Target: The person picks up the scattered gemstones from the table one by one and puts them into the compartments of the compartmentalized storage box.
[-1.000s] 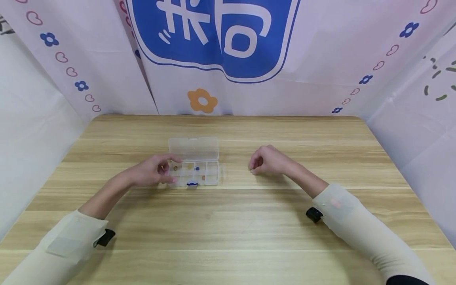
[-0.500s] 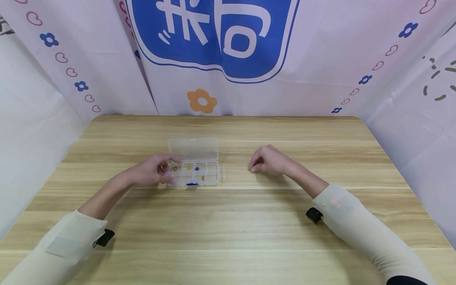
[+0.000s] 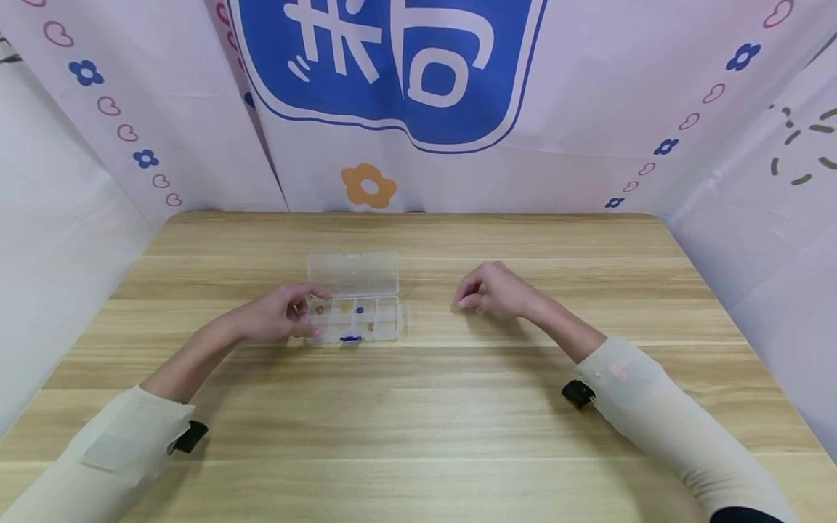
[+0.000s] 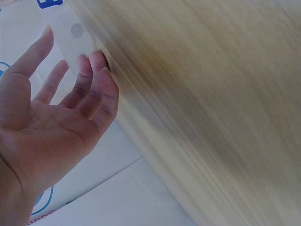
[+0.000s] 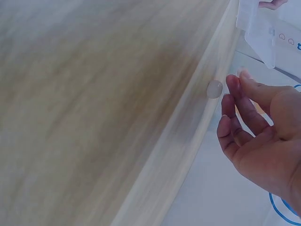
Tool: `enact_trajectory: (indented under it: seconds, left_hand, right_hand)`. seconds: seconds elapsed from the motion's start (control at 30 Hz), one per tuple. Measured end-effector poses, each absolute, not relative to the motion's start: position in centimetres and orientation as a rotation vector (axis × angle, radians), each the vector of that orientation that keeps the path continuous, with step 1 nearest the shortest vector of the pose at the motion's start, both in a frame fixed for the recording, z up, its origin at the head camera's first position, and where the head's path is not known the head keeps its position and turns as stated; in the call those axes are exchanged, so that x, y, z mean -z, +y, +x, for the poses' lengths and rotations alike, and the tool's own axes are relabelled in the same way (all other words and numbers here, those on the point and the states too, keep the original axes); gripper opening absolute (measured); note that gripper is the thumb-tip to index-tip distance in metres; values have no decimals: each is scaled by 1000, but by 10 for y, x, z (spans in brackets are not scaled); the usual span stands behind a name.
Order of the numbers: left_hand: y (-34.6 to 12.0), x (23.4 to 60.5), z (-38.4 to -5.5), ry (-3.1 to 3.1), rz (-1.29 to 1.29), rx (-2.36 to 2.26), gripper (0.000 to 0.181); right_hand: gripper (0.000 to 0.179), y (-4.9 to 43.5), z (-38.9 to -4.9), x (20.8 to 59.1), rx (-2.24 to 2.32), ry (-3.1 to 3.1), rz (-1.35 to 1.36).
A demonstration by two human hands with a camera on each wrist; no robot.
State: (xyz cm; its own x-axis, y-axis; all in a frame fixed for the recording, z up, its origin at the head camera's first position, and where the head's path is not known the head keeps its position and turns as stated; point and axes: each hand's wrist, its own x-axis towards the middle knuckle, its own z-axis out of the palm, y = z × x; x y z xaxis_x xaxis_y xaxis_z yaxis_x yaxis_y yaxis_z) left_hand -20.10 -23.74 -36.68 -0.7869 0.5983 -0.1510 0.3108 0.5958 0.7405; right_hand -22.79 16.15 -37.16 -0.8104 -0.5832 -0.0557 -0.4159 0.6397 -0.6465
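Note:
A clear plastic compartment box (image 3: pixel 387 312) lies on the table with its lid (image 3: pixel 353 273) tipped back. Small beads sit in separate compartments, among them a blue bead (image 3: pixel 360 310) and a brown one (image 3: pixel 320 309). My left hand (image 3: pixel 275 314) grips the box's left end, its thumb at the front edge and index finger towards the back. My right hand (image 3: pixel 500 290) is to the right of the box, thumb and index tips together; I cannot tell whether anything is pinched there. A clear oval bead (image 5: pixel 215 89) lies on the table beside these fingertips in the right wrist view.
The wooden table (image 3: pixel 418 414) extends in front of both hands and to either side. A white printed cloth (image 3: pixel 562 167) hangs along its back edge. A black wrist camera (image 3: pixel 578 394) juts from the right sleeve, another (image 3: pixel 189 436) from the left.
My right hand has risen slightly from the table, and a small clear bead now shows under it. The left hand and the box keep their places; the head view has shifted a little.

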Motion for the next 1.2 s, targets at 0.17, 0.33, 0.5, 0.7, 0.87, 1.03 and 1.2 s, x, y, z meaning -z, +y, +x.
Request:
enact_trajectory:
  seconds: [0.17,0.33,0.5,0.7,0.87,1.03,1.2]
  left_hand:
    - [-238,367,-202,2442,731,-1020,59]
    - [-238,367,-202,2444,736,-1021,59]
    - [-238,368,-203,2438,744,-1025,59]
    - [-239,369,-201,2438,761,-1042,59]
    - [-238,369,-201,2443,759,-1045,59]
    - [-238,368,-201,2449,752,-1028,58]
    - [-238,369,-202,2449,751,-1023,58]
  right_hand:
    - [8,162,-227,372,982,2601,-768]
    - [5,162,-227,372,1015,2598,-774]
    - [4,162,-227,372,1043,2592,-748]
    - [4,162,-228,375,1086,2563,-721]
    - [3,162,-229,377,1099,2559,-723]
    - [4,161,-231,377,1093,2563,-707]
    - [6,161,-232,377,1097,2563,-705]
